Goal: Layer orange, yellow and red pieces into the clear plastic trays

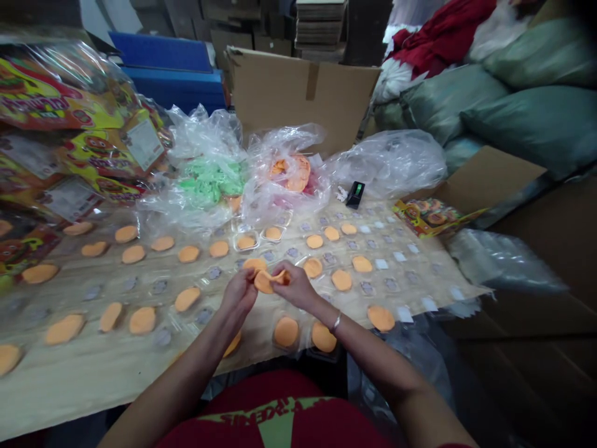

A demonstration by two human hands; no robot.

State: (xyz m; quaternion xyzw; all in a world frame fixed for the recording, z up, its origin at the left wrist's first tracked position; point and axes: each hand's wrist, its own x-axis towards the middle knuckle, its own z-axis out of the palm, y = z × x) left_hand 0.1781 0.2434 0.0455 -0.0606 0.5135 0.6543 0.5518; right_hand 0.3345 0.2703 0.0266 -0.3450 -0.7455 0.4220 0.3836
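Near the centre of the frame, the left hand (240, 289) and the right hand (295, 286) hold a soft orange disc (263, 283) between them, above the desk (116, 379). The grip of each is clamped on the disc's edge, thumb and fingers together, the left at its left side and the right at its right side, where the rim bends up into a fold. A bracelet (336, 322) circles the right wrist. Just behind the held disc, another orange piece (255, 264) lies on the desk, partly covered. More orange discs (142, 320) are spread in loose rows from the left edge to the right of centre, many in clear trays (247, 241), among small greyish pieces (214, 272) and, at right, white squares (404, 314). Above the centre of the frame, clear plastic bags contain green pieces (214, 180) and orange ones (297, 174), in front of a cardboard box (280, 93). To their right lies a small black object (356, 195). Bright printed packs (105, 149) are piled at upper left; greenish sacks (536, 118) fill the upper right.
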